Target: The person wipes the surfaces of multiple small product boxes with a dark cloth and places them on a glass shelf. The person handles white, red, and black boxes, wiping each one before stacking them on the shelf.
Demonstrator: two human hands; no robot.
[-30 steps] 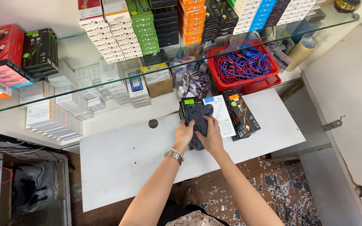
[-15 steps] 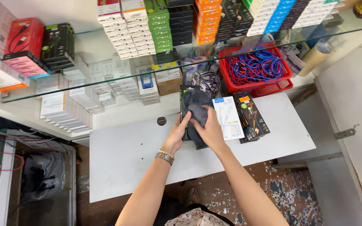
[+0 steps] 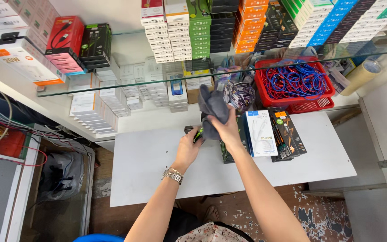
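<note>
The right hand (image 3: 226, 130) is raised a little above the white tabletop (image 3: 157, 170), its fingers closed around a bunched grey cloth (image 3: 212, 110). The cloth stands up out of the grip in soft folds, with loose corners flopping at the top, so it looks light, limp and easy to crush into any shape. It should not slip; the weave looks as if it clings to skin, and a pinch anywhere on the bundle would hold it, though gathering it in the palm as here keeps the loose ends from trailing.

The left hand (image 3: 188, 148), with a metal watch (image 3: 173, 175) on its wrist, sits low over the tabletop just beside the cloth. Its fingers are curled around a small dark item with a green stripe (image 3: 198, 134); most of it is hidden by the hand and the cloth, so I cannot tell what it is. It looks rigid and slim, probably smooth, best held along its edges.

Just to the right lie a white flat box (image 3: 260, 133) and dark packets (image 3: 287, 134). Behind them a red basket of blue and red cables (image 3: 294, 80) sits under a glass shelf (image 3: 113, 87), with stacked boxes (image 3: 175, 27) above.
</note>
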